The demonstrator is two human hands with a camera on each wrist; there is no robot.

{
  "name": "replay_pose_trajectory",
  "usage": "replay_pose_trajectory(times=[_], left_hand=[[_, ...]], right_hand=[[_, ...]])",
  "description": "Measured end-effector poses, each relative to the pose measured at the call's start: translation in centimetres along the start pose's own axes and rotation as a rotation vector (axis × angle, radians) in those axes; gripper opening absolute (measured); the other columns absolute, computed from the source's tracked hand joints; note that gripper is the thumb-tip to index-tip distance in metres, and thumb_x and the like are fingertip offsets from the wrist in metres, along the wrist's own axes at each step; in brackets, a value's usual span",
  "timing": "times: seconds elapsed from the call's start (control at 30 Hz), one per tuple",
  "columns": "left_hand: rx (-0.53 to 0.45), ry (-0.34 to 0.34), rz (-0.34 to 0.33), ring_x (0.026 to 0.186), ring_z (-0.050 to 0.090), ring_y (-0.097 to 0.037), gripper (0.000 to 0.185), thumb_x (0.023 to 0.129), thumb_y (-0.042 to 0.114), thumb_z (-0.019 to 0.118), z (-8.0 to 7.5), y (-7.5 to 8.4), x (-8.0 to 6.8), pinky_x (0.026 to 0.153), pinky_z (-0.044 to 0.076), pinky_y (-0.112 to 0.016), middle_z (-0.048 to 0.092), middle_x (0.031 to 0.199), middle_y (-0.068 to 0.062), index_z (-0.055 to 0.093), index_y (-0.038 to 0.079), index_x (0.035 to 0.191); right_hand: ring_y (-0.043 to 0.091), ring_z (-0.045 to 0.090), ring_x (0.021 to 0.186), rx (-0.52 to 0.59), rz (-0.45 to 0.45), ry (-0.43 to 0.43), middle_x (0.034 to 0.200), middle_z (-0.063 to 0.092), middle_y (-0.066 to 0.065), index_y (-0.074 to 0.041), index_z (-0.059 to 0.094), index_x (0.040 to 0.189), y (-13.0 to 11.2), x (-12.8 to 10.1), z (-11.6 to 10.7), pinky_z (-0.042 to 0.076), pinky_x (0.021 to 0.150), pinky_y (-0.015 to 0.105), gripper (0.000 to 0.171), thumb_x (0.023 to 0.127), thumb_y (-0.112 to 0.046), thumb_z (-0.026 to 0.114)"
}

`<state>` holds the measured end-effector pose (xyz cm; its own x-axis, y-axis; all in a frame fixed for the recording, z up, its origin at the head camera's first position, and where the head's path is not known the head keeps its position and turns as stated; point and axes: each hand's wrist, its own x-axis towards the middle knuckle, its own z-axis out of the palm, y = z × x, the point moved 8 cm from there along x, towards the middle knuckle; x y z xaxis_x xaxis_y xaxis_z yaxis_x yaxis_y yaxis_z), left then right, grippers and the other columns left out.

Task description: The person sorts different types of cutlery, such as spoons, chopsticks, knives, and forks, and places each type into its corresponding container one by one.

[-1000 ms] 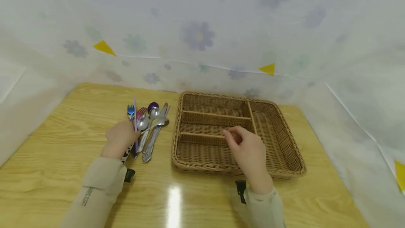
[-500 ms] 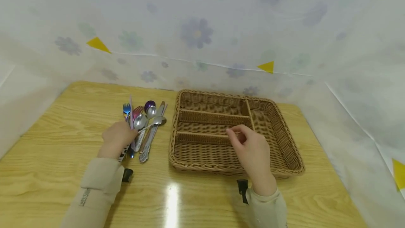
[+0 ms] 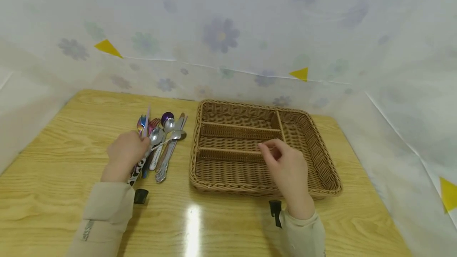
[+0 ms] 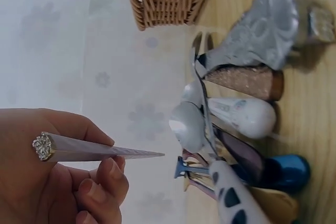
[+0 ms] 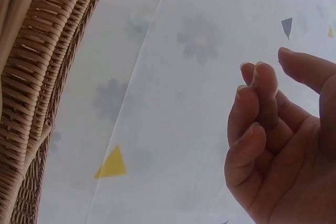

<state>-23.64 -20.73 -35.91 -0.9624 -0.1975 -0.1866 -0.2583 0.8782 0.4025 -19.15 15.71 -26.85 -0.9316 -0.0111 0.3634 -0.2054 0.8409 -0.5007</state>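
Fingers of the left hand [image 3: 125, 154] pinched a thin pale stick [image 4: 100, 151] left of the wicker tray [image 3: 321, 162]; it might slip. The right hand [image 3: 289, 169] hovered loosely curled, empty, above the tray.

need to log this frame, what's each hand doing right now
Left hand: holds a thin pale stick above the cutlery pile.
Right hand: holds nothing, fingers loosely curled over the wicker tray.

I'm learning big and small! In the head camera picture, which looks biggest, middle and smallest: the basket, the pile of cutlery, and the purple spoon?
1. Basket, clearly largest.
2. Pile of cutlery, much smaller.
3. Purple spoon, smallest; only its bowl shows at the pile's far end.
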Motion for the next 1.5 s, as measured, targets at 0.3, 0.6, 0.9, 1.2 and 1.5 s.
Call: replay_pose_trajectory(times=[0.3,0.6,0.9,1.2,1.5], left_hand=[[-0.034,0.088,0.093,0.055,0.047,-0.021,0.029,0.093,0.027,0.038,-1.7,1.6,-1.2,0.045,0.033,-0.031,0.053,0.067,-0.009,0.046,0.008,0.073],[-0.046,0.085,0.173,0.056,0.047,-0.021,0.031,0.099,0.026,0.033,-2.0,3.1,-1.7,0.046,0.034,-0.03,0.052,0.071,-0.011,0.051,0.002,0.093],[-0.133,0.116,0.352,0.05,0.04,-0.017,0.03,0.101,0.026,0.038,-2.4,5.6,-2.4,0.044,0.031,-0.028,0.05,0.067,-0.007,0.053,0.001,0.108],[-0.192,0.022,0.545,0.053,0.037,-0.014,0.018,0.1,0.019,0.044,-2.1,8.9,-3.7,0.046,0.032,-0.026,0.051,0.072,-0.004,0.055,0.007,0.108],[-0.159,-0.034,0.718,0.058,0.037,-0.012,0.014,0.097,0.014,0.05,-1.6,12.4,-5.8,0.053,0.034,-0.026,0.049,0.074,0.0,0.057,0.01,0.108]], right_hand=[[0.011,0.038,0.042,0.005,0.008,-0.016,0.057,0.054,0.0,-0.012,0.07,0.092,0.3,0.3,0.0,0.031,0.042,0.024,0.022,0.091,-0.032,0.061],[0.013,0.039,0.045,-0.024,0.016,-0.031,0.059,0.053,0.0,-0.012,0.07,0.093,0.4,0.5,0.1,0.031,0.044,0.025,0.022,0.09,-0.031,0.061],[0.013,0.04,0.046,-0.044,0.029,-0.069,0.06,0.055,0.0,-0.012,0.07,0.097,0.7,0.5,0.4,0.032,0.045,0.025,0.024,0.091,-0.033,0.06],[0.019,0.062,0.074,-0.032,0.025,-0.11,0.088,0.068,0.006,-0.01,0.068,0.101,0.5,0.3,0.8,0.05,0.063,0.034,0.024,0.089,-0.03,0.063],[0.027,0.056,0.109,-0.066,-0.258,-0.017,0.115,0.062,0.01,-0.007,0.064,0.115,-2.8,0.2,1.8,0.051,0.085,0.041,0.04,0.079,-0.02,0.075]])
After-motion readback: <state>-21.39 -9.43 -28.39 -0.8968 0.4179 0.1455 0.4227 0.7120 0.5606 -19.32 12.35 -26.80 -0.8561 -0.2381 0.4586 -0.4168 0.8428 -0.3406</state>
